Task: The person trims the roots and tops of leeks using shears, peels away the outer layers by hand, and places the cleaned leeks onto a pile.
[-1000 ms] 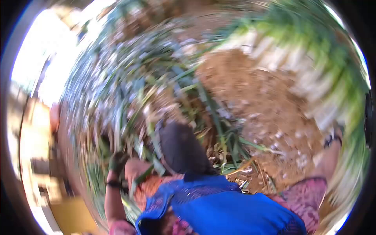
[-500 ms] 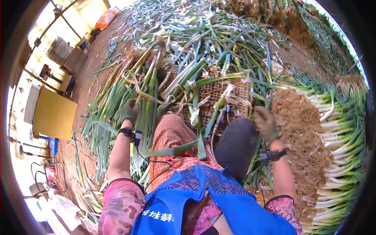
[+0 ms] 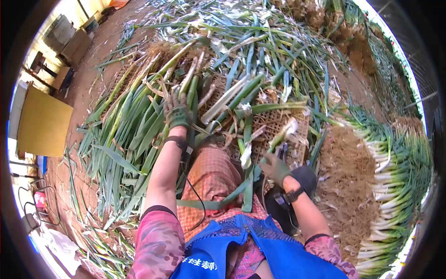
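My left hand (image 3: 177, 110), in a green work glove, lies over the stalks of a pile of long green onions (image 3: 134, 125). Its fingers are stretched out and apart, touching the stalks near their pale ends. My right hand (image 3: 276, 169), also gloved, is open just below a grey metal nozzle-like tool (image 3: 282, 149), its fingers pointing left. Whether the fingertips touch the tool cannot be made out. Stripped leaves and a white-ended piece of onion (image 3: 289, 129) lie on a woven mat (image 3: 299, 139) in front of my knees.
A row of cleaned onions with white stems (image 3: 385, 195) runs down the right side, beside a heap of brown roots (image 3: 346, 181). Leaf scraps (image 3: 260, 42) cover the ground ahead. A yellow board (image 3: 44, 123) stands at the left. A long leaf (image 3: 204, 203) crosses my lap.
My left hand has moved forward and right onto the onion stalks, its fingers now spread. My right hand has come left from the root heap to beside the nozzle-like tool. The view has shifted.
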Demonstrator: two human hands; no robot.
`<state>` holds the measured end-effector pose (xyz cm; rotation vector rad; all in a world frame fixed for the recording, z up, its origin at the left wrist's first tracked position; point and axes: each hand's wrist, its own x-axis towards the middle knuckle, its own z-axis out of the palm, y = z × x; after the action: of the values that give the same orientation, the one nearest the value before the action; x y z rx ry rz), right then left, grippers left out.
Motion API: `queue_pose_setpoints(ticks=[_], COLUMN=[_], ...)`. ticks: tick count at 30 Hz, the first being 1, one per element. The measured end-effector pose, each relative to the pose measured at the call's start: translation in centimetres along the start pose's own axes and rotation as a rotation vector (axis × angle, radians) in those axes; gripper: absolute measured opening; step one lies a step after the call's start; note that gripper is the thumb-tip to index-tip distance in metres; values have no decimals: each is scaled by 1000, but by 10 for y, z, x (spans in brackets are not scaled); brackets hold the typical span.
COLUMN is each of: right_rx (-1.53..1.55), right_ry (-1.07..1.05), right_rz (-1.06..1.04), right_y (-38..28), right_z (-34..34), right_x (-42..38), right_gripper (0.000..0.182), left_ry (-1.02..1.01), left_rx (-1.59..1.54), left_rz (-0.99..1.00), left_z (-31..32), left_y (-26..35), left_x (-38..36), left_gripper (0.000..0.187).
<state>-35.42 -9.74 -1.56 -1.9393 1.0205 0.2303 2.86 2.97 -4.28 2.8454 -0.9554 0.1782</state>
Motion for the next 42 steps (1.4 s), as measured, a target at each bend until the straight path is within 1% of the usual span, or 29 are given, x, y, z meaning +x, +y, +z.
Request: queue_pose_setpoints(ticks=[1,2,3,5,6,7,9,10,11,12,14,15,16,18,19,21,23,24,27,29,30,32,33,34,35,37,38,41,42], right_rx=[138,227,318,532,720,909,976,946,917,1008,1115,1170,1092,622,689,840,479,713,1311,1547,1378,960,914,872,835,976,1045,1040,1009], right_ry=[-92,-85,-78,-150,-217,-285,-301,-288,-274,-251,-259,-261,-250,-205,-290,-401,-406,-451,-509,-663,-577,-555,-576,-600,-627,-753,-813,-692,-663], right_rz=[154,95,33,-41,-30,-19,-80,-168,-254,-301,-219,-175,-186,-737,-547,-134,-145,-79,87,414,385,44,6,-33,-75,42,99,91,7], right_y=[-2,-1,1,11,-1,-14,-37,-46,-57,-76,-91,-99,-126,-124,-120,-136,-159,-162,-176,-163,-165,-178,-183,-187,-189,-176,-176,-176,-184], right_z=[-1,4,10,27,32,39,55,66,77,88,111,124,126,159,169,177,168,173,187,191,192,181,178,176,177,176,174,179,178], right_x=[3,3,4,22,29,38,71,95,120,141,187,203,197,229,237,241,236,239,239,262,261,248,249,252,253,261,262,253,249], right_gripper=[55,54,52,54,57,59,63,60,58,52,48,46,43,32,29,25,25,23,19,23,25,32,32,33,35,36,37,37,36], left_ry=[-6,-163,-300,-404,-441,-433,-354,-263,-142,-59,87,93,6,-72,-91,-157,-250,-354,-379,-406,-387,-375,-382,-357,-412,-509,-435,-579,-576], left_rx=[134,-11,4,12,18,-149,-644,-1056,-871,-858,-585,-481,-425,-336,-236,-223,-148,-171,-111,-148,-161,-176,-178,-98,-229,-479,-426,-604,-635], left_rz=[-96,-196,-184,-79,62,80,-59,-44,-117,-191,-309,-348,-440,-490,-506,-492,-469,-491,-456,-424,-422,-437,-455,-405,-371,-303,-285,-261,-253], left_z=[0,23,4,-30,-34,-40,-4,23,-5,0,-7,-2,1,-8,-20,-9,-9,-13,35,72,86,88,81,88,95,105,106,108,101], left_y=[-7,-28,-31,-30,-43,-61,-121,-155,-172,-205,-267,-301,-331,-361,-365,-385,-394,-392,-414,-429,-429,-422,-418,-419,-419,-416,-412,-413,-407], left_x=[6,19,26,35,43,53,74,87,91,103,112,116,122,126,125,138,155,166,194,208,209,209,208,206,202,185,178,180,177], left_gripper=[92,109,112,105,93,78,63,48,42,34,37,40,39,44,46,53,56,65,76,96,99,103,104,95,86,68,52,49,48])
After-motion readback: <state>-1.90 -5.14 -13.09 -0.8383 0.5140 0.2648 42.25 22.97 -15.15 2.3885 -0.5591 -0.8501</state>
